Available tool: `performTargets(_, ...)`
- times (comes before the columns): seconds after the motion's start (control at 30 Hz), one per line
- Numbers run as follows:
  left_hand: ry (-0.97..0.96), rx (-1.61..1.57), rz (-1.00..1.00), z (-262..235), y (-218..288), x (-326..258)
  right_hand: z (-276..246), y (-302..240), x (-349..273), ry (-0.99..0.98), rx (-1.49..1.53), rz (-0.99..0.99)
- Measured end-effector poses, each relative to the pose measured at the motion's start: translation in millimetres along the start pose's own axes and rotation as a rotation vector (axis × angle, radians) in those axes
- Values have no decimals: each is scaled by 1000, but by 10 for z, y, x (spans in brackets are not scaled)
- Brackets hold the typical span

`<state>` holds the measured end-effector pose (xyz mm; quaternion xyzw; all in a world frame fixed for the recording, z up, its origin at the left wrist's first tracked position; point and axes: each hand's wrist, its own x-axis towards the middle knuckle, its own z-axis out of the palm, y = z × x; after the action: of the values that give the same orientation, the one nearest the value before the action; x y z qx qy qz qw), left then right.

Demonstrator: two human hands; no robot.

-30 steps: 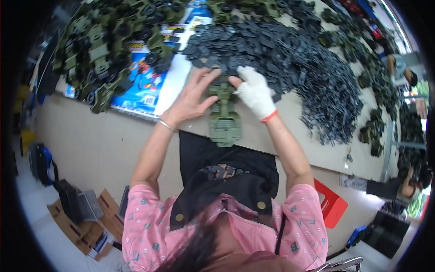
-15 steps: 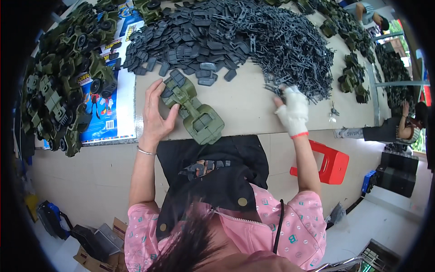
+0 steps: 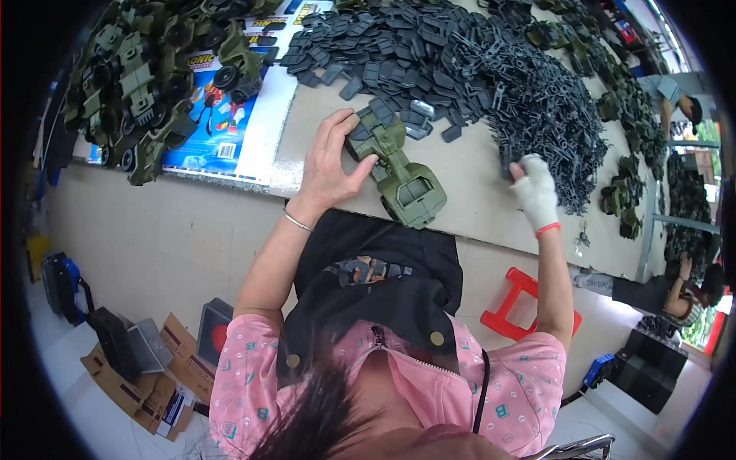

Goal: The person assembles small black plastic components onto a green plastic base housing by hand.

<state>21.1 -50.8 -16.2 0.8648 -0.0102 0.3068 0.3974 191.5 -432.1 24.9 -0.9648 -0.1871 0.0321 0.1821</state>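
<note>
A green toy vehicle body lies tilted on the table near its front edge, with a dark grey flat piece at its far end. My bare left hand grips it from the left, thumb on the near side and fingers round the far end. My right hand, in a white fingerless glove, is at the near left edge of a heap of small dark grey forked parts. Its fingers are curled together; what they hold, if anything, is hidden. Beyond the vehicle spreads a heap of flat dark grey panels.
Green toy vehicles with black wheels are piled at the left on a blue printed sheet. More green vehicles stand at the right. A red stool is below the table's edge. Other people are at the far right.
The view has shifted, so the table appears further right and tilted. My left hand still grips the vehicle body; my right hand stays at the heap of small parts, its fingers more curled.
</note>
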Motion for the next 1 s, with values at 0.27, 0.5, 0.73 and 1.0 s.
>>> performTargets(0.27,47,35,-5,72,6,10,139,-320,-206,-89,-343,-23)
performTargets(0.5,106,39,9,72,16,-28,92,-830,-286,-56,-517,75)
performTargets(0.73,142,21,7,119,4,-75,110,-907,-331,-38,-594,8)
performTargets(1.0,152,40,32,103,-21,-110,146,-2044,-148,285,21,-449)
